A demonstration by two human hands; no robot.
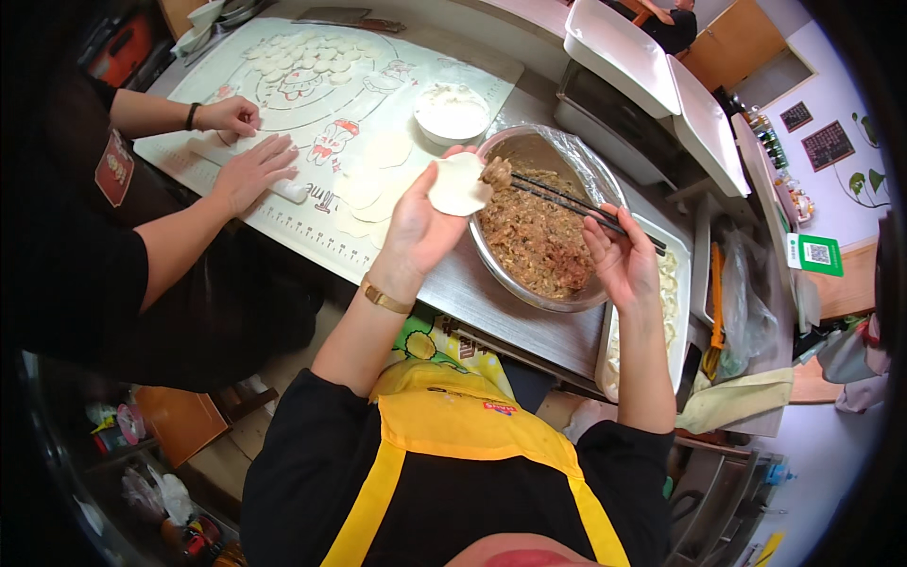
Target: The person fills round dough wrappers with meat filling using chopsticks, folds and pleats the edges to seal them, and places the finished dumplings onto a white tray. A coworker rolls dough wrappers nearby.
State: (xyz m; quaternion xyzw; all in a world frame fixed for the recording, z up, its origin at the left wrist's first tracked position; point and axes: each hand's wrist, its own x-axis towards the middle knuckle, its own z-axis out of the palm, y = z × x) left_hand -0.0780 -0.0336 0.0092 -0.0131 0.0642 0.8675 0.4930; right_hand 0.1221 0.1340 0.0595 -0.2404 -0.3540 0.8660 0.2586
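Observation:
On my left hand (418, 220) lies a round dough wrapper (457, 186), held between thumb and fingers. My right hand (623, 255) grips a pair of black chopsticks (567, 198). A clump of minced filling (497, 172) sits at the chopstick tips, at the wrapper's right edge. Below the chopsticks stands a steel bowl (489, 259) of minced filling (538, 237), with cling film (577, 152) over part of its rim. Beyond my left hand is a white bowl of flour (452, 113). More flat wrappers (375, 181) lie left of my left hand.
A co-worker's hands (244, 152) rest at a dough roll on the printed mat (212, 71), near many small dough pieces (305, 55). A white tray (608, 383) of dumplings lies under my right forearm. Empty white trays (623, 57) and a cleaver (333, 15) are farther back.

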